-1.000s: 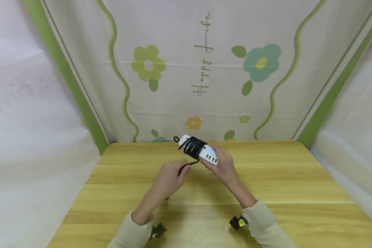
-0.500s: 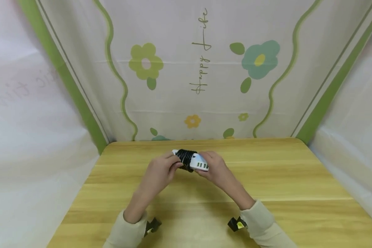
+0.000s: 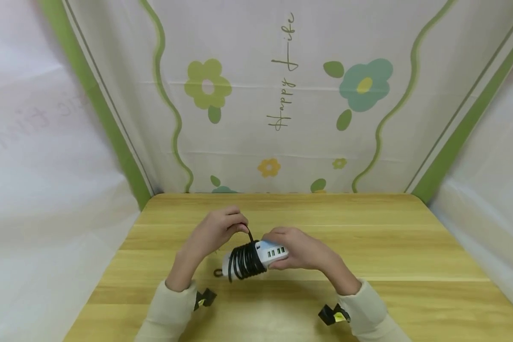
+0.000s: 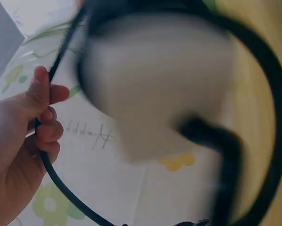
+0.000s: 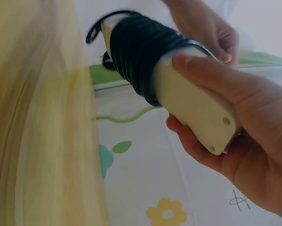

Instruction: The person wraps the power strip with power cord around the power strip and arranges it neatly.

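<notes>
A white power strip with a row of USB ports is held over the table by my right hand, which grips its right end between thumb and fingers. Black cord is wound in several turns round the middle of the strip. My left hand pinches the cord's running part just above the turns, pulling it up from the strip. In the left wrist view the cord passes through the curled fingers and loops away, with the strip's end blurred up close. The right wrist view shows the strip's plain underside.
The wooden table lies under both hands. A flower-printed cloth hangs behind its far edge, and white cloth walls stand at the sides. A black wrist camera sits at the right sleeve.
The power strip and right hand have come down nearer to me, and the strip has tilted the other way. My left hand has gone round the strip with the cord, now above it.
</notes>
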Available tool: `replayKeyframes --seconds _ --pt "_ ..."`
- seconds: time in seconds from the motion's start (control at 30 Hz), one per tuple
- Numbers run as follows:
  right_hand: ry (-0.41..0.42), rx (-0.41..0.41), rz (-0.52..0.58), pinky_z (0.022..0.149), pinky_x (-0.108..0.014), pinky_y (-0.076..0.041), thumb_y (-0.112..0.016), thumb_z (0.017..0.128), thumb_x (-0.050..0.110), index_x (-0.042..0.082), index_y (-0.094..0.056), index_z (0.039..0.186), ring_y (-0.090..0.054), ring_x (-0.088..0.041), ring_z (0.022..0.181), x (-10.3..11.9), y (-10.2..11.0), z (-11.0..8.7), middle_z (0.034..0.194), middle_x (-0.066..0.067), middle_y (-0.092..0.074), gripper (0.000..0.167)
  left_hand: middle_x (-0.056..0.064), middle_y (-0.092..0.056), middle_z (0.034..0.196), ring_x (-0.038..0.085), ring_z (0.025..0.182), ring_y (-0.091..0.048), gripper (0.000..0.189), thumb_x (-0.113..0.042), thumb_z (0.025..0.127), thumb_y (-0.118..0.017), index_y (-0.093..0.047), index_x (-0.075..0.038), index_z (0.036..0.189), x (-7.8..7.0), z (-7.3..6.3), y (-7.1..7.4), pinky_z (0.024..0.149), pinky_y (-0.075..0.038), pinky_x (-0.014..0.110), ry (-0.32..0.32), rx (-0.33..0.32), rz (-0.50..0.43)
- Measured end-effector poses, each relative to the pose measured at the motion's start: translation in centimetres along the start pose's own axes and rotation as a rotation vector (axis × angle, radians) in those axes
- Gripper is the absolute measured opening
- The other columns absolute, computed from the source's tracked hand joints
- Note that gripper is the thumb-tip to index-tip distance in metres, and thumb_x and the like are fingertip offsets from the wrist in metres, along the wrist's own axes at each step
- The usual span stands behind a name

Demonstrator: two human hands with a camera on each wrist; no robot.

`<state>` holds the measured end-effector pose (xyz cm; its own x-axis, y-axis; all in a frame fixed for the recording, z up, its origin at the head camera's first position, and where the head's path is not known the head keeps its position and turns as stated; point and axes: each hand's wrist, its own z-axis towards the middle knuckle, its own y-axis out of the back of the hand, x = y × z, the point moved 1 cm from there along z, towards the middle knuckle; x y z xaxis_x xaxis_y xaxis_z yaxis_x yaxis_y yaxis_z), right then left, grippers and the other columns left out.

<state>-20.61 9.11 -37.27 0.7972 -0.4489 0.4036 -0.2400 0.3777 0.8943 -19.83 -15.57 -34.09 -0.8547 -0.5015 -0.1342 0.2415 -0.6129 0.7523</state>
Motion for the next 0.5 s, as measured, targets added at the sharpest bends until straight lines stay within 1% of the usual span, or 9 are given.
replayKeyframes --seconds 0.07,0.13,0.23,0.3,0.37,0.4,0.47,0.5 --pt "0.057 0.003 0.06 0.066 -0.014 -0.048 -0.081 0.085 0.032 0.011 -0.063 0.128 -0.056 -0.005 0.085 0.1 0.3 -0.2 0.117 -0.002 -0.067 0.051 -0.001 -0.063 0.083 0.007 0.07 -0.061 0.006 -0.012 0.084 -0.076 -0.073 -0.009 0.088 0.4 0.0 -0.2 0.065 -0.051 0.015 -0.019 -0.008 -0.048" --pt "0.109 -0.018 0.128 0.063 -0.014 -0.048 -0.081 0.085 0.031 0.011 -0.064 0.127 -0.055 -0.002 0.081 0.3 0.6 -0.4 0.113 -0.002 -0.068 0.05 0.0 -0.064 0.082 0.007 0.07 -0.06 0.008 -0.015 0.088 -0.071 -0.073 -0.008 0.089 1.0 -0.2 -0.7 0.065 -0.05 0.016 -0.033 -0.024 -0.115" --pt "0.199 -0.081 0.224 0.059 -0.014 -0.049 -0.081 0.084 0.028 0.008 -0.065 0.125 -0.055 -0.001 0.076 0.5 1.0 -0.7 0.109 -0.004 -0.069 0.048 0.002 -0.066 0.082 0.009 0.069 -0.061 0.022 -0.022 0.096 -0.059 -0.073 -0.006 0.09 1.8 -0.3 -1.7 0.065 -0.05 0.016 -0.054 -0.04 -0.221" --pt "0.241 -0.129 0.28 0.058 -0.016 -0.05 -0.082 0.083 0.024 0.006 -0.065 0.125 -0.056 -0.002 0.076 0.5 1.2 -0.8 0.108 -0.006 -0.07 0.048 0.004 -0.068 0.083 0.011 0.07 -0.062 0.03 -0.025 0.099 -0.051 -0.072 -0.004 0.092 2.2 -0.2 -2.7 0.066 -0.051 0.016 -0.088 -0.047 -0.271" --pt "0.265 -0.175 0.315 0.058 -0.017 -0.05 -0.083 0.082 0.019 0.005 -0.065 0.125 -0.058 -0.003 0.076 0.3 1.3 -0.9 0.11 -0.009 -0.071 0.049 0.006 -0.067 0.081 0.012 0.067 -0.061 0.032 -0.022 0.101 -0.047 -0.071 -0.003 0.093 2.6 -0.1 -3.6 0.064 -0.05 0.015 -0.129 -0.054 -0.301" --pt "0.268 -0.195 0.335 0.058 -0.018 -0.051 -0.084 0.081 0.017 0.005 -0.065 0.125 -0.058 -0.003 0.077 0.1 1.3 -1.0 0.111 -0.01 -0.071 0.049 0.007 -0.067 0.08 0.013 0.065 -0.06 0.031 -0.019 0.102 -0.047 -0.07 -0.001 0.094 2.7 -0.1 -3.9 0.063 -0.05 0.015 -0.138 -0.055 -0.321" --pt "0.267 -0.228 0.377 0.058 -0.02 -0.051 -0.084 0.08 0.013 0.004 -0.065 0.125 -0.059 -0.005 0.077 -0.1 1.5 -1.1 0.112 -0.012 -0.071 0.05 0.01 -0.068 0.08 0.014 0.066 -0.06 0.027 -0.013 0.103 -0.047 -0.069 0.001 0.096 2.7 -0.1 -4.6 0.063 -0.051 0.016 -0.131 -0.059 -0.374" --pt "0.263 -0.24 0.4 0.058 -0.021 -0.052 -0.084 0.08 0.01 0.003 -0.064 0.125 -0.059 -0.005 0.077 -0.1 1.5 -1.1 0.112 -0.013 -0.071 0.05 0.012 -0.068 0.081 0.014 0.067 -0.06 0.026 -0.011 0.104 -0.047 -0.069 0.002 0.098 2.7 -0.1 -4.9 0.064 -0.051 0.018 -0.112 -0.056 -0.41"
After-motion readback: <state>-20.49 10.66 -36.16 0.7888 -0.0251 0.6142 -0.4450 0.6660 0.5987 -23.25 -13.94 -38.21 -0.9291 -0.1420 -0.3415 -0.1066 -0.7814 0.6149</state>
